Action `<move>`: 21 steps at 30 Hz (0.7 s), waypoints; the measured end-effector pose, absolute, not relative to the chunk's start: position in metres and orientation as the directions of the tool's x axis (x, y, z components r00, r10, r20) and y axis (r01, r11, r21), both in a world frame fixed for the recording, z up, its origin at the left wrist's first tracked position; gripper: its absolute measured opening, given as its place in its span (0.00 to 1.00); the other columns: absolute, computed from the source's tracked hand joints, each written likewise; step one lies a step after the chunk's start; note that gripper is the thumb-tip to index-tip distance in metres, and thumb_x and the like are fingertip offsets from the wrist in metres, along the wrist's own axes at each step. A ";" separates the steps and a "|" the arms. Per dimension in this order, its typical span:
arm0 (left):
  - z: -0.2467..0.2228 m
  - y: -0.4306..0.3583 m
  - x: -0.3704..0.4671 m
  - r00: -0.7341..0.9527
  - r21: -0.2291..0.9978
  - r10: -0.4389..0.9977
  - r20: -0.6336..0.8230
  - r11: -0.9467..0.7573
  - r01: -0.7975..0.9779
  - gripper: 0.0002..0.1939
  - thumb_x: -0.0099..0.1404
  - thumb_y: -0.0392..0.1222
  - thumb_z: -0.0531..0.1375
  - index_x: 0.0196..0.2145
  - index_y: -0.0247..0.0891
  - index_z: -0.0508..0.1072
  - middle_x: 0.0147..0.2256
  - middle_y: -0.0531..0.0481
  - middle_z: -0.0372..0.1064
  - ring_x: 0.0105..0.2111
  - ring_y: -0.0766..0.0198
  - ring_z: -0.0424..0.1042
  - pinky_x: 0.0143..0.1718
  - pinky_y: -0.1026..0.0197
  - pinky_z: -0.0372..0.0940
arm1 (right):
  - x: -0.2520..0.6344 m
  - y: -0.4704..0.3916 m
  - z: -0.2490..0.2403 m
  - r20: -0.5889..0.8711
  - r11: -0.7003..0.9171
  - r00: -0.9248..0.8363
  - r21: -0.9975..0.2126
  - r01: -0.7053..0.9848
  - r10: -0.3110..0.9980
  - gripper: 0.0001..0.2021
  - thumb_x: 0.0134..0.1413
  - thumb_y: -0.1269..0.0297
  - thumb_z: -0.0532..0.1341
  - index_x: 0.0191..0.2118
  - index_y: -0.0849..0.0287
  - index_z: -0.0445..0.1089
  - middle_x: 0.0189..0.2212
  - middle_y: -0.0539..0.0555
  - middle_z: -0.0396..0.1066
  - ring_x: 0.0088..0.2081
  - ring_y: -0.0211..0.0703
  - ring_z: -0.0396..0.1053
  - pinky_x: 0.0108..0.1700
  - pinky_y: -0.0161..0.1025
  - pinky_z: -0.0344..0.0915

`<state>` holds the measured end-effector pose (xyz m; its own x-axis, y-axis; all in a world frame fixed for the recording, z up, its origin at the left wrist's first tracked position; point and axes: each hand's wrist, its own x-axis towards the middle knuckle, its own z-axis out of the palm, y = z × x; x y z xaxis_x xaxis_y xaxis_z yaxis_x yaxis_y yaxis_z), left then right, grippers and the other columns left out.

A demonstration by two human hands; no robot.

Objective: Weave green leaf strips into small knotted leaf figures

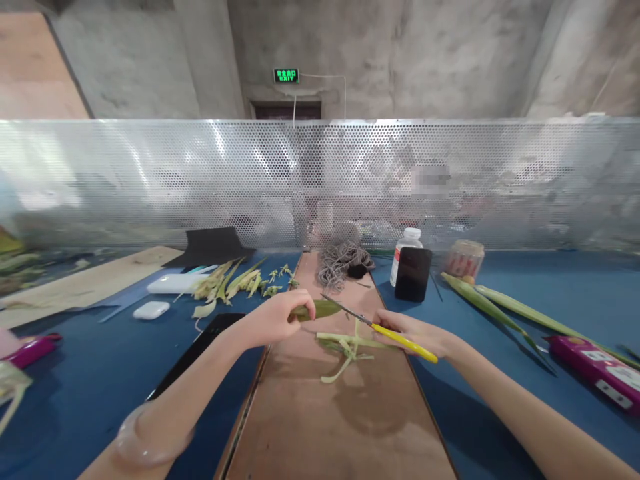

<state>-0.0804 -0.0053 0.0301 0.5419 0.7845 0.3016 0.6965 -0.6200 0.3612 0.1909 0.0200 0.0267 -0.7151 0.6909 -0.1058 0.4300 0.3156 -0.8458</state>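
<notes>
My left hand (287,315) is closed round a green leaf (325,308), whose pointed end sticks out to the right. Yellow-handled scissors (405,343) are in my right hand (411,331), their metal blades pointing up and left, close to the leaf's tip. Whether the blades touch the leaf I cannot tell. Below both hands, pale green leaf strips (350,350) lie crossed on the brown board (325,427).
Grey cord (340,263) lies at the board's far end. To the right stand a white bottle (411,237), a dark phone (413,274), a jar (466,259), long leaves (485,303) and a purple package (595,367). Leaf pieces (245,281) and a white case (151,310) are left.
</notes>
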 end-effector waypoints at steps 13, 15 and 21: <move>0.030 -0.006 -0.082 0.549 0.376 0.783 0.291 -0.622 0.687 0.17 0.45 0.25 0.46 0.30 0.38 0.65 0.29 0.53 0.61 0.27 0.67 0.60 0.29 0.66 0.55 | 0.192 0.030 0.018 0.009 0.511 -0.732 -0.722 0.467 0.681 0.16 0.50 0.50 0.52 0.26 0.60 0.57 0.22 0.46 0.54 0.24 0.33 0.50 0.25 0.31 0.51; 0.031 -0.006 -0.082 0.550 0.377 0.785 0.285 -0.620 0.688 0.17 0.44 0.25 0.46 0.30 0.38 0.65 0.29 0.53 0.61 0.27 0.67 0.60 0.28 0.65 0.54 | 0.192 0.031 0.018 0.009 0.512 -0.727 -0.716 0.474 0.687 0.17 0.49 0.49 0.53 0.26 0.60 0.58 0.21 0.46 0.54 0.24 0.33 0.50 0.25 0.31 0.51; 0.032 -0.007 -0.081 0.546 0.381 0.791 0.276 -0.611 0.694 0.17 0.44 0.24 0.46 0.29 0.38 0.66 0.29 0.52 0.62 0.26 0.66 0.60 0.28 0.65 0.54 | 0.193 0.032 0.019 -0.005 0.501 -0.728 -0.721 0.478 0.686 0.17 0.47 0.49 0.55 0.27 0.60 0.59 0.21 0.46 0.53 0.23 0.33 0.49 0.24 0.30 0.49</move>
<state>-0.0807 -0.0069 0.0321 0.5457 0.7913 0.2758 0.6937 -0.6112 0.3810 0.1925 0.0321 0.0190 -0.7276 0.6859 -0.0055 0.4781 0.5014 -0.7211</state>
